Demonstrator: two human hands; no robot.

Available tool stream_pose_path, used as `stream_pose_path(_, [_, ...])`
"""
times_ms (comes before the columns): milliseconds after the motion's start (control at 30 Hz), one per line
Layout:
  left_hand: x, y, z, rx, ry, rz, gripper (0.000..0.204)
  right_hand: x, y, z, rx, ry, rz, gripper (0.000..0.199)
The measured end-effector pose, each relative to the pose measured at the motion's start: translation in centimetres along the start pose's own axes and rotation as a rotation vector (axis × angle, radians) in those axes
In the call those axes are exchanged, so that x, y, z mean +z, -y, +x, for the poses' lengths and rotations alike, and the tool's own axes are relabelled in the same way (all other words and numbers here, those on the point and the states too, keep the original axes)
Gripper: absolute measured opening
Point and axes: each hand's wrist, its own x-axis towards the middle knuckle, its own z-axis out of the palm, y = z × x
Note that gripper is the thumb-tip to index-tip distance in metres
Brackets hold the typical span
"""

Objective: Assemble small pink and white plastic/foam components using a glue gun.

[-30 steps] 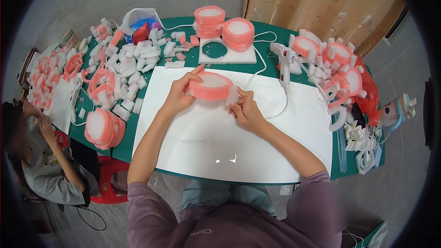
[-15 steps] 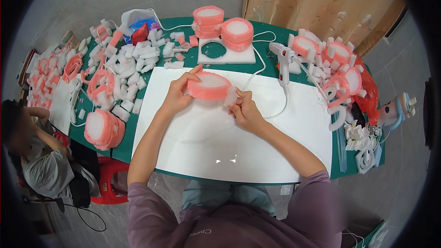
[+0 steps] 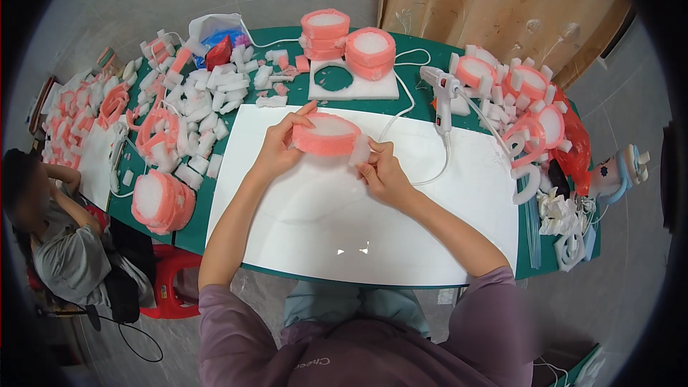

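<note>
Above the white board, my left hand [image 3: 281,145] grips the left side of a round foam piece [image 3: 326,145] with a pink rim and a white top. My right hand [image 3: 383,170] pinches a small white foam block [image 3: 360,150] against the rim's right side. A white hot glue gun [image 3: 443,97] stands to the right of my hands, its cable curving over the board. Beyond the board, stacked pink-and-white foam rounds [image 3: 370,54] rest on a white foam sheet [image 3: 362,89] with a round hole.
Loose white foam blocks [image 3: 208,89] heap up on the green table's left, with a foam stack [image 3: 163,202] nearer me. More pink rounds with blocks [image 3: 529,82], a red bag [image 3: 573,147] and a cup [image 3: 613,172] line the right. A person [image 3: 68,244] sits at the left beside a red stool [image 3: 172,279].
My hands, the foam round and the block hold nearly still. The seated person at the left has shifted slightly.
</note>
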Motion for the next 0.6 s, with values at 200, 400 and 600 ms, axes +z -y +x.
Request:
stream_pose_path(200, [-0.20, -0.03, 0.05, 0.017, 0.009, 0.002, 0.031, 0.10, -0.14, -0.05, 0.003, -0.003, -0.003, 0.033])
stream_pose_path(400, [-0.20, -0.05, 0.11, 0.014, 0.002, -0.006, 0.031, 0.18, -0.87, 0.04, -0.097, -0.003, -0.051, 0.035])
stream_pose_path(600, [-0.13, -0.11, 0.10, 0.010, 0.001, -0.017, 0.031, 0.18, -0.80, -0.03, -0.028, -0.016, 0.008, 0.036])
